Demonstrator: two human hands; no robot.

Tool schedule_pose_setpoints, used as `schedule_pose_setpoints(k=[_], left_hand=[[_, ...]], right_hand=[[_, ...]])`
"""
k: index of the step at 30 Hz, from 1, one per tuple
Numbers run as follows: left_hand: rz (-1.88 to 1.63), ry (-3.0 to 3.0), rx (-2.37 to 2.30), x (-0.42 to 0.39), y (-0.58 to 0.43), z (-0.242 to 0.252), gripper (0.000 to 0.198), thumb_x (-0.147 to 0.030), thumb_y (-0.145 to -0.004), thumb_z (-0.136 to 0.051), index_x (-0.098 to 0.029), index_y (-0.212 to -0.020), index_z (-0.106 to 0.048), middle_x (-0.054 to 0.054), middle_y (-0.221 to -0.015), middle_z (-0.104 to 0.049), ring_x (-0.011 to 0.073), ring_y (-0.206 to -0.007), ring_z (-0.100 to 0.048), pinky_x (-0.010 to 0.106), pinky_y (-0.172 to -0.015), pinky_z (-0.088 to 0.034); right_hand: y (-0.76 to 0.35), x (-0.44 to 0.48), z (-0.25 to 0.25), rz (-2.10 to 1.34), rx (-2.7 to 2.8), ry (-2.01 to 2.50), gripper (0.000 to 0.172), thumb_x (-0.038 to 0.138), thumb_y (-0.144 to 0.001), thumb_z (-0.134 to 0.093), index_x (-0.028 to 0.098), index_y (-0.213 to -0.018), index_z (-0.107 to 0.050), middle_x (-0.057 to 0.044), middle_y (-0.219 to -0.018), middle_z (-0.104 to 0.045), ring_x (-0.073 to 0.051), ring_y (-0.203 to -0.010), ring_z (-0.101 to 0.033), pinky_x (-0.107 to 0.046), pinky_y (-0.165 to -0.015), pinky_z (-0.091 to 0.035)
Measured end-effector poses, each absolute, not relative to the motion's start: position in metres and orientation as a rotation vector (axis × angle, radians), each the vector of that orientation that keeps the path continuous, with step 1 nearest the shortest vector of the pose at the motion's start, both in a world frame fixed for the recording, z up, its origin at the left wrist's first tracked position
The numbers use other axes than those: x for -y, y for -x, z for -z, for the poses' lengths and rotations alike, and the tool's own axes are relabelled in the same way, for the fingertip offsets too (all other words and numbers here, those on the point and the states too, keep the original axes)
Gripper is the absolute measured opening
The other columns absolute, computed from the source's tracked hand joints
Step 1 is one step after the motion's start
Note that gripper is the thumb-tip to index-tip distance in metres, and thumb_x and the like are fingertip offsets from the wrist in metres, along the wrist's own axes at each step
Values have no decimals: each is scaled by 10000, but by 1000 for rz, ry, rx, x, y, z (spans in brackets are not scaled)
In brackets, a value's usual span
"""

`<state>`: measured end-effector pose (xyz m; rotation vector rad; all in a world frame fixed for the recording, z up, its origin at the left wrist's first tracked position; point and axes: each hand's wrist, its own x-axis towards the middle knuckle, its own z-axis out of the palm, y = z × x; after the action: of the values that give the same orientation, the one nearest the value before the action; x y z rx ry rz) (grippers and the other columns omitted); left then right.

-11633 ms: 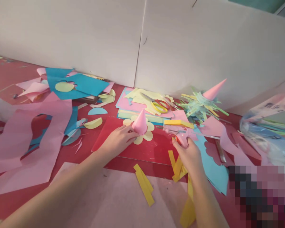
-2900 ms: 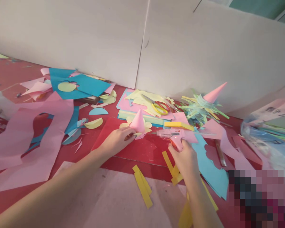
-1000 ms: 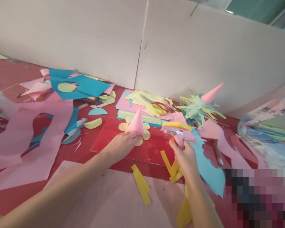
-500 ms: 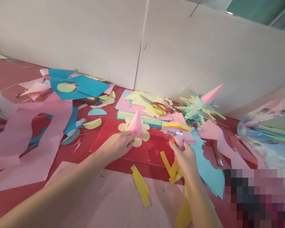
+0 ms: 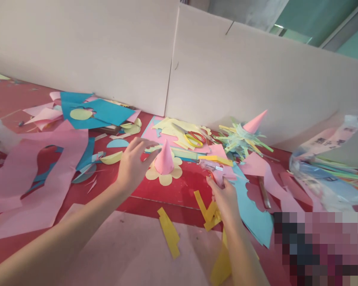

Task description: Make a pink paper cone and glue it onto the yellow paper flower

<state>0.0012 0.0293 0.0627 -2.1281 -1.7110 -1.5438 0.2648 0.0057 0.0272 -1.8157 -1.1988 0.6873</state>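
Observation:
A pink paper cone point(image 5: 164, 161) stands upright on a pale yellow paper flower point(image 5: 166, 179), which lies on a red board point(image 5: 181, 194). Just left of the cone is my left hand point(image 5: 134, 161), raised with its fingers apart and nothing in them. My right hand point(image 5: 226, 196) is wrapped round the handle of a pink glue gun point(image 5: 209, 164), whose nozzle points left toward the flower. Folded yellow paper strips point(image 5: 207, 210) lie below the glue gun.
Red-and-yellow-handled scissors point(image 5: 197, 139) rest on paper scraps behind the board. A second pink cone point(image 5: 255, 122) tops a bundle of fringed paper strips. Pink cut paper point(image 5: 68, 167) and blue sheets point(image 5: 101, 111) cover the left; a clear plastic bag point(image 5: 319, 182) lies right. White panels point(image 5: 122, 51) stand behind.
My left hand has let go of the cone and drawn back to the left, its fingers spreading. The cone stays standing on the flower. My right hand keeps hold of the glue gun.

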Motion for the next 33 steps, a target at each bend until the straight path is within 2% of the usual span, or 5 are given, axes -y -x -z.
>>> schedule_pose_setpoints(k=[4,9,12,22,33], left_hand=[[1689,2128,1858,-45,-11,-77,240,-356,-813,-626,-208,-1002,-646,37,-972,-667,149,-846,-623,284,-782,-509],[1690,2207,1922,-54,-22,-79,166,-353,-799,-625,-197,-805,-683,14,-824,-697,145,-782,-631,277,-776,-499],[1733,2171,1915,-53,-23,-85,156,-339,-791,-632,-197,-780,-693,8,-809,-707,146,-765,-639,272,-772,-502],[1636,2412,1898,-52,-22,-103,212,-344,-833,-576,-205,-896,-723,38,-987,-732,199,-942,-663,298,-849,-514],[1569,2510,1984,-51,-19,-91,228,-329,-861,-537,-214,-984,-691,36,-1044,-722,207,-989,-659,321,-888,-513]], right_hand=[[-265,-6,-28,-699,1160,1821,332,510,-665,-622,193,-763,-609,38,-494,-489,-167,-517,-489,-275,-519,-370],[-264,-6,-30,-772,1105,1830,334,513,-664,-629,197,-764,-587,70,-467,-416,-143,-470,-432,-268,-495,-349],[-264,-6,-30,-829,1049,1835,370,520,-643,-650,192,-800,-580,82,-470,-399,-132,-449,-408,-264,-476,-343],[-265,-6,-30,-758,1091,1852,348,524,-641,-627,201,-767,-599,65,-485,-429,-139,-460,-433,-263,-452,-349],[-266,-9,-23,-737,1167,1834,353,535,-659,-612,198,-762,-595,45,-502,-463,-163,-521,-497,-266,-488,-365]])
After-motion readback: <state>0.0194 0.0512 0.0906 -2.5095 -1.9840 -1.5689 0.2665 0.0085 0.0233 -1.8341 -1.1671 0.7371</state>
